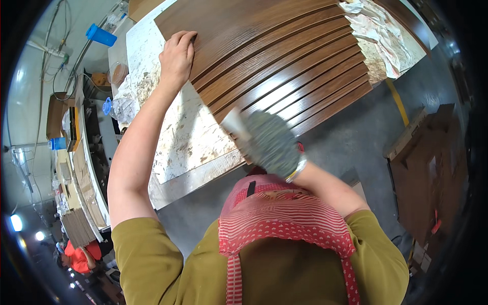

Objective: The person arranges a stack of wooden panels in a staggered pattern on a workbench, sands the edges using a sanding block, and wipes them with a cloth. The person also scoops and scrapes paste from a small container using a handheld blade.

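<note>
Several dark brown wood-grain boards lie overlapped in a stepped stack on the table, their long edges showing as parallel ridges. My bare left hand is at the left end of the uppermost board, its fingers curled over the edge. Near the lower left corner of the stack is my right hand, in a grey-green glove and blurred by motion. A small whitish flat piece sticks out from its fingers; whether it is cloth or a pad I cannot make out.
The worktable has a white, brown-stained top. A crumpled stained cloth lies at the far right. A blue cup and a clear plastic bottle stand left. Brown panels are at right. Another person is at lower left.
</note>
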`<state>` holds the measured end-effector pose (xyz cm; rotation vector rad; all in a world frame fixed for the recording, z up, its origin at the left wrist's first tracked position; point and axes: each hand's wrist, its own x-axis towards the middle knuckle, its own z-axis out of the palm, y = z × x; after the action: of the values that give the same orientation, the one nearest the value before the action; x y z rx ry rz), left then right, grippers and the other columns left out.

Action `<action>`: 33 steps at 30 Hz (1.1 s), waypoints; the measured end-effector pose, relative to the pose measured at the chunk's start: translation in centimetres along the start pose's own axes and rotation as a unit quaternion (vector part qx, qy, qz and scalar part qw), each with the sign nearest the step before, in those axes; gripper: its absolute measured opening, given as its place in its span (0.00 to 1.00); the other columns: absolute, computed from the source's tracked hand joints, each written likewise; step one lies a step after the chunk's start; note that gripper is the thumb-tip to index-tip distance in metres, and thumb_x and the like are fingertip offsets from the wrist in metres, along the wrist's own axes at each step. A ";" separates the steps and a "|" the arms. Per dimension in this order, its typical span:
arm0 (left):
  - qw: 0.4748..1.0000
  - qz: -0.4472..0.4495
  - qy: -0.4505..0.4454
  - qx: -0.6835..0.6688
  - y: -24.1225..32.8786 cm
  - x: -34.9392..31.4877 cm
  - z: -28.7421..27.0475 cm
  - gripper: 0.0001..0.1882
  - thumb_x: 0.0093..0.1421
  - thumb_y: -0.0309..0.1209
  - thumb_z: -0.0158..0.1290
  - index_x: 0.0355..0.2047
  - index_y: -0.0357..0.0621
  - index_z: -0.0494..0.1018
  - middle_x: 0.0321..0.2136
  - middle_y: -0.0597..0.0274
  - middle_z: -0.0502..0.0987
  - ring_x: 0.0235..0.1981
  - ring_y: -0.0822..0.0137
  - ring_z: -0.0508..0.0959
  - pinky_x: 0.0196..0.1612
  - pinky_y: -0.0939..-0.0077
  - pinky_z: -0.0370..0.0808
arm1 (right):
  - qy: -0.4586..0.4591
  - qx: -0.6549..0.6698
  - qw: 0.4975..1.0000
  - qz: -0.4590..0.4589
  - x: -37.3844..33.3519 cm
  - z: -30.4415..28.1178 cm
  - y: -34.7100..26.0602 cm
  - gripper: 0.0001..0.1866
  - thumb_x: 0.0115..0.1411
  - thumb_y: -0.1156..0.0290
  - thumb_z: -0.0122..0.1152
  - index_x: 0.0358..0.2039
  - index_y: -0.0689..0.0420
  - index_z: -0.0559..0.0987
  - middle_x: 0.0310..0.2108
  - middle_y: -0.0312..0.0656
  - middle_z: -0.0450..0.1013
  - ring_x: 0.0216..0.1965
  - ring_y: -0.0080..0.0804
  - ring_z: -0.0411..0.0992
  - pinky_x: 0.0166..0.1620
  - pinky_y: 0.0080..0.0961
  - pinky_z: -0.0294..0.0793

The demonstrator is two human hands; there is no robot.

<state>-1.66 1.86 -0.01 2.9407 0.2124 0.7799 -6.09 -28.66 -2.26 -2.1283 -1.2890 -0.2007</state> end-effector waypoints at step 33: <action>0.998 -0.020 -0.051 -0.023 -2.3 2.3 1.9 0.23 0.65 0.47 0.43 0.59 0.57 0.67 0.60 0.57 0.64 0.63 0.55 0.62 0.63 0.55 0.55 | -0.051 0.029 0.994 -0.087 3.0 1.4 -3.8 0.22 0.54 0.59 0.57 0.46 0.60 0.76 0.30 0.45 0.72 0.30 0.41 0.71 0.33 0.38 0.71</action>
<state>1.02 4.36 -0.77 2.9124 0.2422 0.6183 -8.05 -24.45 -0.37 -2.0000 -1.5239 -0.1273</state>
